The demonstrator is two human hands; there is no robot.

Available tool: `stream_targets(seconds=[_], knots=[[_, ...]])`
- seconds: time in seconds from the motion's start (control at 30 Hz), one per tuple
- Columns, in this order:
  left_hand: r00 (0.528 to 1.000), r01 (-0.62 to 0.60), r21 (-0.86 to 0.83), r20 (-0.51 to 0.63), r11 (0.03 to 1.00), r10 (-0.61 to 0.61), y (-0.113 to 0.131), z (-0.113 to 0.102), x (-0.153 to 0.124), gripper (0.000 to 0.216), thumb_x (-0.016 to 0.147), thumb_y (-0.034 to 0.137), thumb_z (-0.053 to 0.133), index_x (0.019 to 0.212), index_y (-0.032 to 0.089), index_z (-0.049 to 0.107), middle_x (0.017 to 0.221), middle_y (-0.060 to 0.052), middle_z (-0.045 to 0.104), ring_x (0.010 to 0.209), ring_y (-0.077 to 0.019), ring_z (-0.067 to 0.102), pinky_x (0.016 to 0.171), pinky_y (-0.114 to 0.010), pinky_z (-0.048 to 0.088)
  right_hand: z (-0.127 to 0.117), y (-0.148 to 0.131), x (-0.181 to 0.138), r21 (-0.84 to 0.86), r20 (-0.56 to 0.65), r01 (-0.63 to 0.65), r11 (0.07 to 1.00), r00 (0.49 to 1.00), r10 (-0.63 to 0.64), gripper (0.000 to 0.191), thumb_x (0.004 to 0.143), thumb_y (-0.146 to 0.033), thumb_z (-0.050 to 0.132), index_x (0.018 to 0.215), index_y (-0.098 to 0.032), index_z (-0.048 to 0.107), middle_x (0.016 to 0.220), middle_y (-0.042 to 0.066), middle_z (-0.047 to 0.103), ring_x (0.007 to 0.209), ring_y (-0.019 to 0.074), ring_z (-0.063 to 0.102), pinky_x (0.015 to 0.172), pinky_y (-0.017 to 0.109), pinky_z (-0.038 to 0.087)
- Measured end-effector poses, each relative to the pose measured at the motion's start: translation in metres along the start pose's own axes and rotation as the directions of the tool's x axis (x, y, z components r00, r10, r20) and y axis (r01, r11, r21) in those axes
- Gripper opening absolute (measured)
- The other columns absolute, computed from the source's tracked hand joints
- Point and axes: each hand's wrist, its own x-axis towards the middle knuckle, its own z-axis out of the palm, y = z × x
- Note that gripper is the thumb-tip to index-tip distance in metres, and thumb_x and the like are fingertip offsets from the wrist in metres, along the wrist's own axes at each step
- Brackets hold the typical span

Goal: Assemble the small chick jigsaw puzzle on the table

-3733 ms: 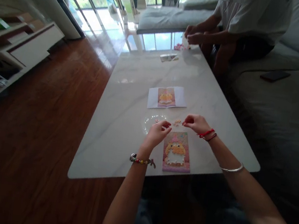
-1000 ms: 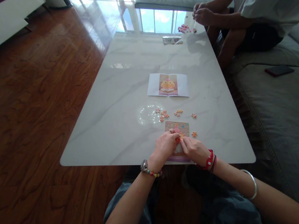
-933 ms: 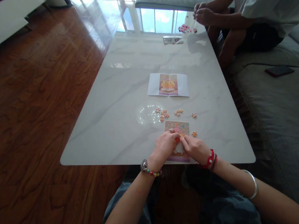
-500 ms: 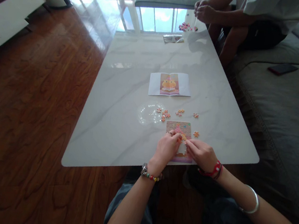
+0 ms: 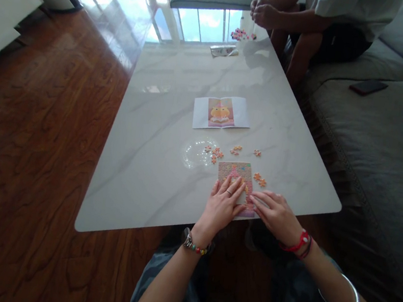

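A partly assembled jigsaw puzzle (image 5: 234,167) in pink and tan lies at the table's near edge. My left hand (image 5: 222,201) rests flat over its middle, fingers spread, hiding much of the picture. At the puzzle's right edge is my right hand (image 5: 276,215), its fingers stretched out and their tips touching or nearly touching the border. Two loose orange puzzle pieces (image 5: 262,183) sit just beyond the right fingers. More loose pieces (image 5: 217,154) are scattered past the puzzle's far edge, with a small group (image 5: 236,149) and a single piece (image 5: 257,153) farther right.
A creased sheet with a printed yellow character (image 5: 221,113) lies mid-table on the white marbled table (image 5: 148,164). Farther off are a wrapper (image 5: 224,50) and a pile of pink pieces (image 5: 241,35). Another person (image 5: 315,22) sits on the grey sofa (image 5: 394,127), near a phone (image 5: 368,87).
My left hand has gone from pinching at the puzzle to lying flat on it. My right hand has shifted off to its right edge. A second orange piece now lies to the right.
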Motion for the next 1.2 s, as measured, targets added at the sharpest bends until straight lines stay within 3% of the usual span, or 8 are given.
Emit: stream_targets(seconds=[0.23,0.37,0.47,0.6,0.73,0.97,1.07,1.2], knots=[[1.0,0.011,0.044,-0.016,0.999,-0.01,0.0,0.01,-0.002,0.05,0.084,0.042,0.032,0.131,0.027,0.026,0.139,0.0,0.025,0.13,-0.0209,0.013,0.104,-0.044,0.015,0.008,-0.021,-0.005,-0.007,0.004,-0.037,0.999,0.999,0.037,0.029,0.082,-0.019,0.041,0.107,-0.015,0.056,0.112,0.01,0.056,0.105,0.0235,0.046,0.086,0.043,0.033],[0.999,0.015,0.051,-0.037,0.999,-0.013,0.0,0.011,-0.001,0.049,0.083,0.043,0.033,0.13,0.028,0.028,0.138,0.0,0.027,0.129,-0.0217,0.015,0.103,-0.045,0.018,0.008,-0.002,0.008,0.197,-0.123,-0.161,0.967,0.974,0.188,0.024,0.083,-0.019,0.039,0.095,-0.018,0.059,0.096,0.007,0.061,0.093,0.0181,0.052,0.081,0.035,0.04],[0.999,0.026,0.035,-0.037,0.999,-0.025,0.0,0.011,0.0,0.049,0.083,0.042,0.035,0.129,0.029,0.029,0.137,0.0,0.03,0.129,-0.0221,0.016,0.103,-0.045,0.019,0.004,0.02,0.031,0.238,-0.196,-0.266,0.934,0.929,0.315,0.022,0.083,-0.021,0.039,0.093,-0.018,0.059,0.091,0.008,0.06,0.085,0.0178,0.053,0.077,0.034,0.043],[0.999,0.039,-0.006,-0.022,0.999,-0.039,0.001,0.008,0.001,0.048,0.082,0.04,0.037,0.128,0.029,0.031,0.136,-0.001,0.032,0.129,-0.0224,0.017,0.103,-0.046,0.018,-0.001,0.035,0.064,0.251,-0.114,-0.265,0.931,0.947,0.301,0.016,0.08,-0.026,0.046,0.085,-0.019,0.06,0.082,0.008,0.06,0.076,0.0178,0.054,0.071,0.034,0.044],[0.999,0.049,-0.076,-0.005,0.996,-0.049,0.001,0.006,0.002,0.05,0.082,0.04,0.039,0.129,0.028,0.028,0.137,-0.002,0.031,0.129,-0.0217,0.016,0.104,-0.046,0.016,-0.005,0.036,0.075,0.29,-0.054,-0.27,0.918,0.953,0.297,0.015,0.078,-0.026,0.049,0.075,-0.017,0.06,0.073,0.005,0.061,0.065,0.0139,0.054,0.065,0.028,0.044],[0.995,0.098,-0.239,0.022,0.966,-0.095,-0.012,-0.004,0.002,0.074,0.078,0.034,0.048,0.134,0.022,0.001,0.139,-0.01,0.025,0.129,-0.0191,0.016,0.102,-0.044,0.021,-0.007,0.02,0.065,0.601,0.201,-0.35,0.719,0.936,0.287,0.008,0.073,-0.02,0.054,0.074,-0.018,0.061,0.071,0.0,0.065,0.065,0.0115,0.059,0.062,0.022,0.046],[0.995,0.089,-0.163,-0.024,0.983,-0.094,-0.015,-0.006,0.0,0.065,0.078,0.028,0.049,0.132,0.022,0.013,0.139,-0.009,0.025,0.129,-0.021,0.015,0.103,-0.046,0.019,-0.002,0.01,0.067,0.552,0.223,-0.353,0.756,0.935,0.275,0.009,0.073,-0.018,0.054,0.072,-0.017,0.063,0.064,0.0,0.064,0.06,0.0116,0.058,0.061,0.023,0.045],[0.998,0.037,-0.087,-0.045,0.995,-0.041,-0.01,-0.003,-0.002,0.049,0.078,0.025,0.049,0.124,0.018,0.033,0.132,-0.011,0.036,0.126,-0.0226,0.025,0.102,-0.041,0.027,0.006,0.004,0.068,0.444,0.125,-0.273,0.853,0.962,0.243,0.012,0.074,-0.015,0.052,0.072,-0.016,0.063,0.07,0.003,0.063,0.066,0.0125,0.057,0.065,0.024,0.043]])
